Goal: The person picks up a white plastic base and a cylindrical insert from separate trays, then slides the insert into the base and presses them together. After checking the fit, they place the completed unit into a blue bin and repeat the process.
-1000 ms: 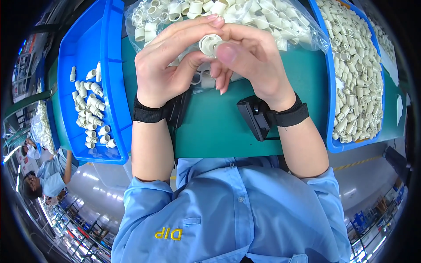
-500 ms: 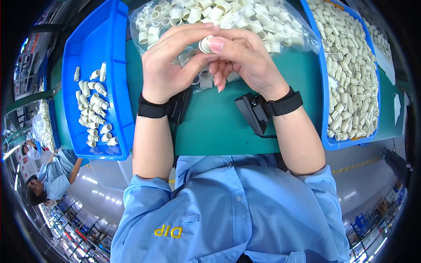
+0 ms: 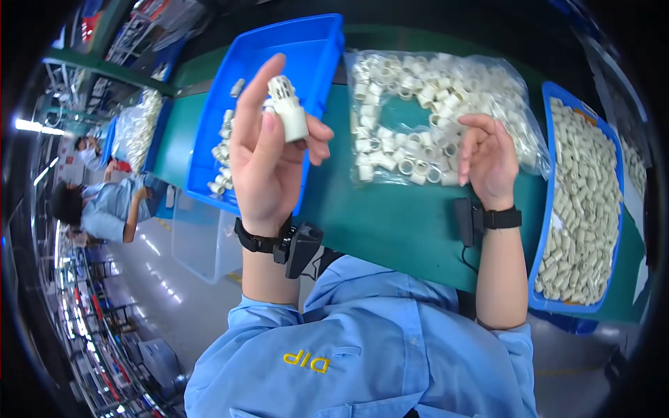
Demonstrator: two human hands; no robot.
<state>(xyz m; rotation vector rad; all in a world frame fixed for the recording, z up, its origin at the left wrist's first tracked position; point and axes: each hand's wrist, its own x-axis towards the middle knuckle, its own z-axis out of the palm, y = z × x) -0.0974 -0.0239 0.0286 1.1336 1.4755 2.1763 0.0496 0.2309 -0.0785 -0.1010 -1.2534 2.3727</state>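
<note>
My left hand (image 3: 268, 171) is raised over the near edge of the left blue tray (image 3: 300, 49). Its thumb and fingers grip a cream plastic fitting (image 3: 291, 118), with a smooth wide sleeve at the lower end and a narrower slotted part with dark marks on top. Similar fittings (image 3: 221, 150) lie in that tray, partly hidden behind the hand. My right hand (image 3: 493, 167) hovers by the front of a clear plastic bag (image 3: 535, 150) of loose cream sleeves (image 3: 418, 143). Nothing shows in its loosely bent, parted fingers.
On the right, another blue tray (image 3: 538, 268) is heaped with cream slotted parts (image 3: 585, 209). The green tabletop (image 3: 390, 216) runs beneath everything. Black devices are strapped to both wrists, one with a cable (image 3: 465, 259). Another person (image 3: 104, 205) works farther left.
My hands have parted. The left has carried the fitting left to the blue tray, while the right has moved right beside the bag. The whole view has swung left.
</note>
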